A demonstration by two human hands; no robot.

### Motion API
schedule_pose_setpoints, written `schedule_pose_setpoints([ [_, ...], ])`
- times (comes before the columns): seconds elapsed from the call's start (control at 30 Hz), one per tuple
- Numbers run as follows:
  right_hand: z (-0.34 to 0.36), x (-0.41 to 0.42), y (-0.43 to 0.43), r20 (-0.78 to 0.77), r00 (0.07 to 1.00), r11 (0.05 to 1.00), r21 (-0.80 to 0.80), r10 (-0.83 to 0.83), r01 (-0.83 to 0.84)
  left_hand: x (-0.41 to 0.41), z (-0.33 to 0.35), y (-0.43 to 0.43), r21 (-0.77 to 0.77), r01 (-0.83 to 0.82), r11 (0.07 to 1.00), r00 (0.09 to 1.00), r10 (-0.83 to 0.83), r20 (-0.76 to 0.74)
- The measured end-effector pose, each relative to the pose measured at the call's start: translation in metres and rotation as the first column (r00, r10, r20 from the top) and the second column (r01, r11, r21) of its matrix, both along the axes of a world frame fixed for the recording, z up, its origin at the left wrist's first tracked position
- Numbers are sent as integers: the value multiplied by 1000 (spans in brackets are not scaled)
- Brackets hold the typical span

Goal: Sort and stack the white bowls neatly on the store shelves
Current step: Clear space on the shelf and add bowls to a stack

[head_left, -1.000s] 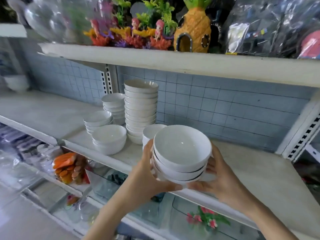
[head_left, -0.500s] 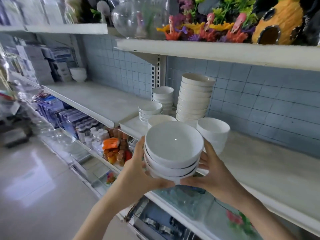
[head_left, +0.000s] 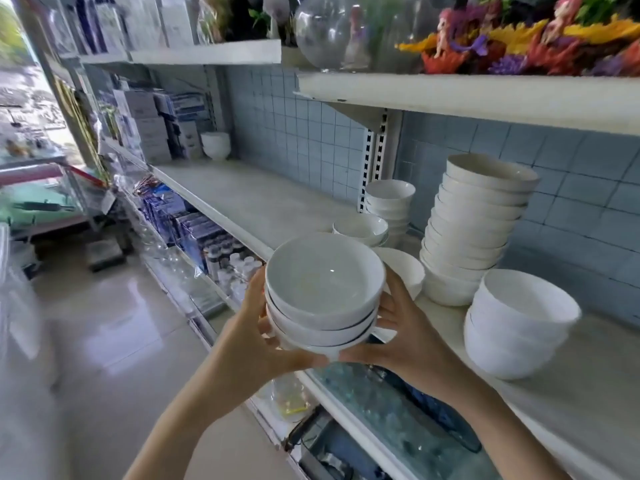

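honestly all you get of the person here is a pair of slim arms, the left forearm (head_left: pixel 194 410) and right forearm (head_left: pixel 502 420) both bare right to the frame edge, plus a bare left hand (head_left: pixel 256 336) and right hand (head_left: pixel 410 341) with slender fingers

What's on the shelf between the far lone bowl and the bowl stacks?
Nothing: in the head view, the shelf is bare from the lone bowl to the low stack.
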State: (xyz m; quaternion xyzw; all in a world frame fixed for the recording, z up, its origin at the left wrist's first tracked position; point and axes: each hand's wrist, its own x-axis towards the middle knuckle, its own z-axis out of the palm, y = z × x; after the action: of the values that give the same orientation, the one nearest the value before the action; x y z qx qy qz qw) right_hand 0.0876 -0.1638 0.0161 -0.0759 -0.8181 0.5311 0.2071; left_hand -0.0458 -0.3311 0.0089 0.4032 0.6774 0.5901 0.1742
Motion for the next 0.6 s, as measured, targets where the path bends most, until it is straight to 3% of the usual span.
schedule_pose_setpoints([
  [0.6, 2, -138, 61, -14, 1000, 1000, -19, -25, 25, -150, -2, 68, 1, 53, 999, 994, -53, 92],
])
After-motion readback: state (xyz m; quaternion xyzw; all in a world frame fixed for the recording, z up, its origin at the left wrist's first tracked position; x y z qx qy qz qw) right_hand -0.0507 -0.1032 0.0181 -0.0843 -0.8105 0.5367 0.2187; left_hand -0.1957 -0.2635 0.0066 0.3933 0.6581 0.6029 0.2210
